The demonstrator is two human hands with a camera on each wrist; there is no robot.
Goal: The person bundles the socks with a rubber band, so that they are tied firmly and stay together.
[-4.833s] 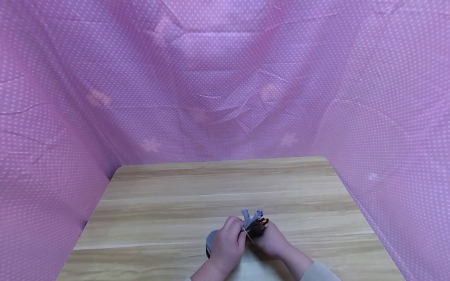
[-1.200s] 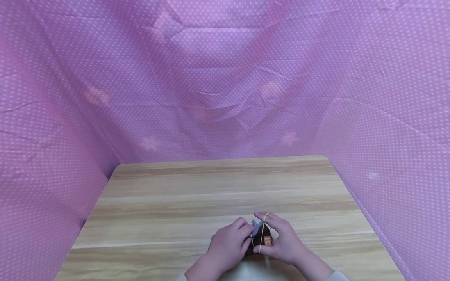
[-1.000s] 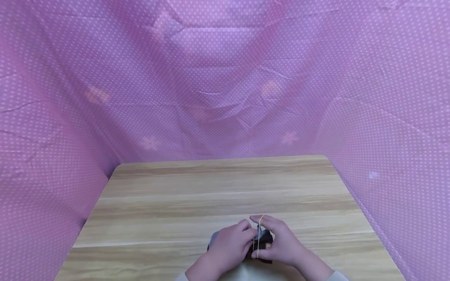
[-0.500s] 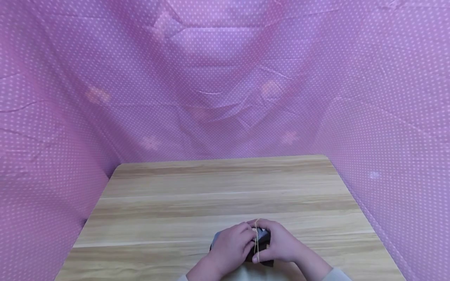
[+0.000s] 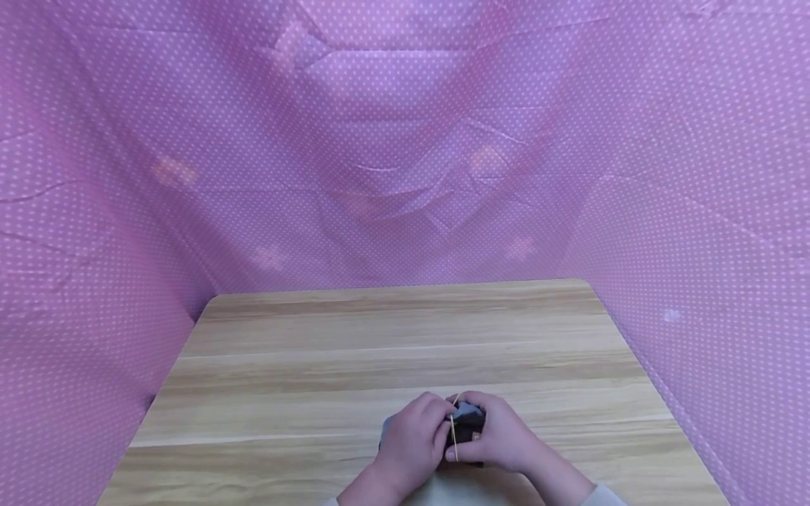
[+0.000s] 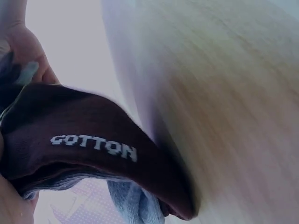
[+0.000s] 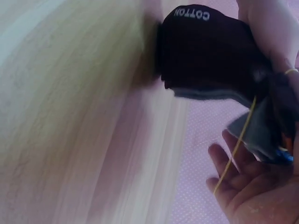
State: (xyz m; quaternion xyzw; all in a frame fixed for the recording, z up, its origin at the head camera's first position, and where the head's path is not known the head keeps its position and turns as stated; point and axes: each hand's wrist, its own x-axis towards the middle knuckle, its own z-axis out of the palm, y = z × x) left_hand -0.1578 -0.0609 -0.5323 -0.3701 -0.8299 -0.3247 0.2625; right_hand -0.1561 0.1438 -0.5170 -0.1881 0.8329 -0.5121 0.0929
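A bundle of socks (image 5: 470, 430), dark brown and grey-blue, lies low over the front of the table. White "COTTON" lettering marks the brown sock (image 6: 93, 149) in both wrist views. My left hand (image 5: 414, 437) grips the bundle around its middle, hiding much of it. At its right end, my right hand (image 5: 506, 437) curves thumb and fingers around the socks. A thin yellow rubber band (image 5: 454, 441) stretches between that thumb and forefinger, across the bundle beside the left fingertips. In the right wrist view the rubber band (image 7: 235, 148) runs taut from the socks to the right fingers.
The wood-grain table (image 5: 392, 337) extends behind and to both sides of the hands. Pink dotted cloth (image 5: 405, 176) hangs around its back and sides.
Earlier the right hand was behind the bundle's end; it then spread the rubber band wide. Since then it has moved left with the band over the socks, toward the left hand, which keeps its grip.
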